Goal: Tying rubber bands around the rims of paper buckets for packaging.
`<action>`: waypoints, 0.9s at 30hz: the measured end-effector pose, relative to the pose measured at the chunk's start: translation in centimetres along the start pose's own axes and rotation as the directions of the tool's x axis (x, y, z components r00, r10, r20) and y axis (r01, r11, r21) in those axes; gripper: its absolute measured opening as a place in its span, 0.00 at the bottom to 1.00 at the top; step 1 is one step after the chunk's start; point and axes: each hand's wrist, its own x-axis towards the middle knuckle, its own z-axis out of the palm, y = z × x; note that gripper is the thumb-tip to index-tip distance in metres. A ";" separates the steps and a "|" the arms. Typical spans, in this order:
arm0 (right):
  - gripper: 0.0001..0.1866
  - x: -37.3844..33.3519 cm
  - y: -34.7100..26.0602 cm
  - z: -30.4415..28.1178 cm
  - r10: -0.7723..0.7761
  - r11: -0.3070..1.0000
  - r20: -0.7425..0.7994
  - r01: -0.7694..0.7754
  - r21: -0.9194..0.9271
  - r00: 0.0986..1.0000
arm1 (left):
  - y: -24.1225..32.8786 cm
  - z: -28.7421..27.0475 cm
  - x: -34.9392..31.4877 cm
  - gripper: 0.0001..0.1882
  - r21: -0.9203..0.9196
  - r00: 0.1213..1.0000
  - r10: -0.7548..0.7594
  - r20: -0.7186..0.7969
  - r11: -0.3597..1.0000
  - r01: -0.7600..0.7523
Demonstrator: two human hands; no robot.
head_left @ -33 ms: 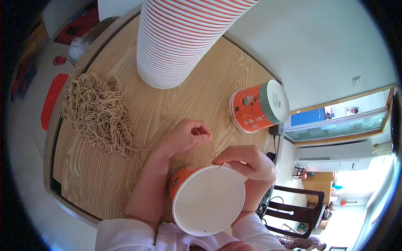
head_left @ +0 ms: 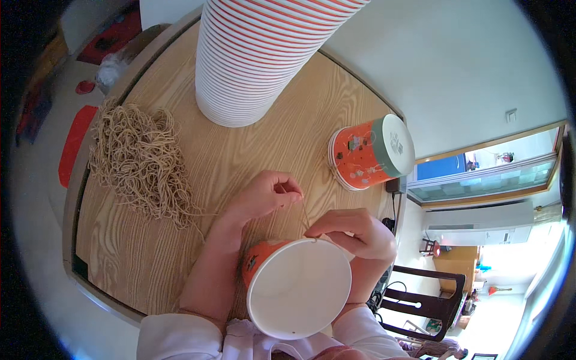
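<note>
An orange paper bucket [head_left: 300, 291] rests between my forearms, tilted so its white inside faces me. A small dark hole shows in its wall close to the near rim. My left hand [head_left: 267, 197] is closed, pinching a thin beige string [head_left: 305, 211] beyond the bucket. That string runs down to the far rim, where the fingertips of my right hand [head_left: 354, 233] pinch it against the edge. A tangled heap of beige string [head_left: 141, 162] lies on the left, with loose strands reaching toward my left forearm.
A tall leaning stack of white paper buckets [head_left: 252, 66] stands at the back of the wooden table [head_left: 258, 150]. Several nested orange buckets [head_left: 363, 153] sit upside down at the right, near the wall. Beyond the table's right edge are cables and a dark chair [head_left: 429, 303].
</note>
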 end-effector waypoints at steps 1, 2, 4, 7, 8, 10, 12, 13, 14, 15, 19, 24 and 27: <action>0.11 -0.2 0.0 -0.1 -0.001 1.000 -0.001 0.001 0.003 1.000 | 0.1 0.0 -0.1 0.06 0.041 1.000 0.003 -0.012 0.999 -0.002; 0.12 -0.4 -0.1 -0.2 -0.003 1.000 0.001 0.003 0.028 1.000 | 0.2 0.0 -0.2 0.06 0.082 1.000 0.006 -0.023 0.997 -0.004; 0.12 -0.6 0.1 0.0 -0.003 0.998 0.000 0.003 0.055 1.000 | -0.3 -0.2 0.0 0.06 0.131 0.999 0.034 0.005 0.991 -0.034; 0.12 -0.8 0.5 0.3 0.088 0.992 -0.081 -0.080 0.092 0.993 | -0.6 -0.3 0.2 0.07 0.188 0.999 0.029 0.045 0.981 -0.037; 0.11 -0.6 0.6 0.2 0.057 0.998 -0.087 -0.053 0.042 0.995 | -0.7 -0.3 0.2 0.07 0.196 0.998 -0.001 0.055 0.980 -0.010; 0.11 -0.5 0.6 0.1 0.030 1.000 -0.094 -0.030 -0.006 0.995 | -0.9 -0.3 0.3 0.07 0.201 0.998 -0.016 0.059 0.980 0.004; 0.09 -0.5 0.4 0.0 0.009 1.000 -0.109 -0.012 -0.023 0.994 | -1.1 -0.2 0.3 0.07 0.205 0.998 -0.029 0.062 0.979 0.016; 0.09 -0.7 0.4 0.0 0.010 1.000 -0.110 -0.013 -0.023 0.994 | -1.1 -0.2 0.3 0.07 0.214 0.998 -0.005 0.062 0.977 -0.009; 0.09 -0.8 0.3 -0.2 -0.003 0.999 -0.100 -0.001 -0.039 0.995 | -1.1 -0.1 0.2 0.07 0.222 0.998 0.020 0.063 0.974 -0.034; 0.09 -0.9 0.4 -0.2 -0.015 0.999 -0.089 0.011 -0.053 0.996 | -1.2 -0.2 0.3 0.07 0.222 0.998 0.019 0.064 0.974 -0.033; 0.09 -0.7 0.6 0.2 -0.071 0.996 -0.033 0.069 -0.061 0.997 | -1.3 -0.2 0.3 0.06 0.244 0.997 0.041 0.063 0.968 -0.055; 0.09 -0.4 0.8 0.3 -0.005 0.994 -0.154 -0.013 -0.112 0.988 | -1.4 -0.3 0.4 0.06 0.267 0.997 0.037 0.066 0.962 -0.053; 0.11 0.4 1.4 0.5 0.021 0.990 -0.130 -0.039 -0.133 0.991 | -1.3 0.0 0.5 0.06 0.265 0.999 0.013 0.048 0.964 -0.025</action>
